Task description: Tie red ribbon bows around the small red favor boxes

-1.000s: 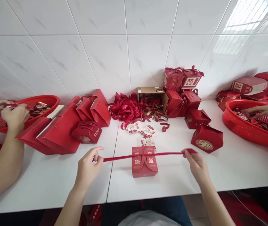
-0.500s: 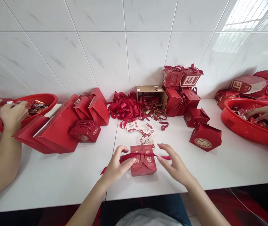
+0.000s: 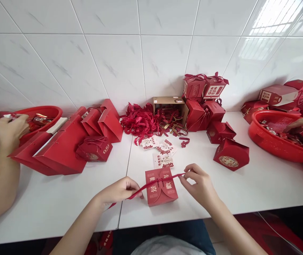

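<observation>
A small red gift box with gold characters sits on the white table in front of me, turned a little askew. A red ribbon runs slantwise across its top. My left hand pinches the ribbon's lower left part beside the box's front left corner. My right hand pinches the ribbon's upper right end just right of the box.
Behind the box lie printed tags, a heap of red ribbons, a brown carton and stacked red boxes. Red bags lie at left. Other people's hands reach into red baskets at left and right.
A second ago the ribbon was stretched wide and level over the box. My hands came in close, and now hold it slanted across the box, which has turned slightly.
</observation>
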Available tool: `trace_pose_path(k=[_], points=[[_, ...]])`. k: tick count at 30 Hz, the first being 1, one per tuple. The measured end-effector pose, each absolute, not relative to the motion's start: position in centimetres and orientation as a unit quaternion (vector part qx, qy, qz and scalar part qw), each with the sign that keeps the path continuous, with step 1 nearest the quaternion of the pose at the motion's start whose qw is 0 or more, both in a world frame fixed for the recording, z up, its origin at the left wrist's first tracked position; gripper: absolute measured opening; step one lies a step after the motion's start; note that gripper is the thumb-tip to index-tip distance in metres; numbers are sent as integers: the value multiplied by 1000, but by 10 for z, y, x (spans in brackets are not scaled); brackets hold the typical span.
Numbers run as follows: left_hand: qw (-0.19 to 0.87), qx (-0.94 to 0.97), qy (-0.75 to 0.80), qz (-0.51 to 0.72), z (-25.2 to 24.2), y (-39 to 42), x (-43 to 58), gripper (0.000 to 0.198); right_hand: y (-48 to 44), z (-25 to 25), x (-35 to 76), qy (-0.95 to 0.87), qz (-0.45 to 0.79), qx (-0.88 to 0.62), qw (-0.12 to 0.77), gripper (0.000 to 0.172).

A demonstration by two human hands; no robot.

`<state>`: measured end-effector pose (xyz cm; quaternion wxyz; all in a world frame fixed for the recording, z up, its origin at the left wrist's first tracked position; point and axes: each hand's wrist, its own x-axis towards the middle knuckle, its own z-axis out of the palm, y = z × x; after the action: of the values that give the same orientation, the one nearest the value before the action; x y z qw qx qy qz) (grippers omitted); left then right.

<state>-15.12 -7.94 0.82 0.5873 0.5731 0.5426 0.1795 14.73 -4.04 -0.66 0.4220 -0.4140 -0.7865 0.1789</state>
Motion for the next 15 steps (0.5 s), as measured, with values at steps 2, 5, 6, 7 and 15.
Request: trace_pose_path(k=[2, 5, 6, 7, 15], points=[[626, 568, 487, 221, 19, -81, -141, 33, -43, -6, 135, -752, 166, -401, 497, 22], [540, 556, 513, 369, 28, -90, -111, 35, -47, 3, 119, -741, 283, -342, 504, 14], [481, 574, 531, 398, 29, -94, -100, 31, -49, 7, 115, -739, 337, -324, 485, 12], [417, 603, 542, 412, 28, -98, -90, 27, -50, 10, 112, -735, 385, -314, 462, 11], [86, 776, 483, 396, 4, -106, -70, 49, -50, 17, 103, -713, 513, -329, 347, 13]])
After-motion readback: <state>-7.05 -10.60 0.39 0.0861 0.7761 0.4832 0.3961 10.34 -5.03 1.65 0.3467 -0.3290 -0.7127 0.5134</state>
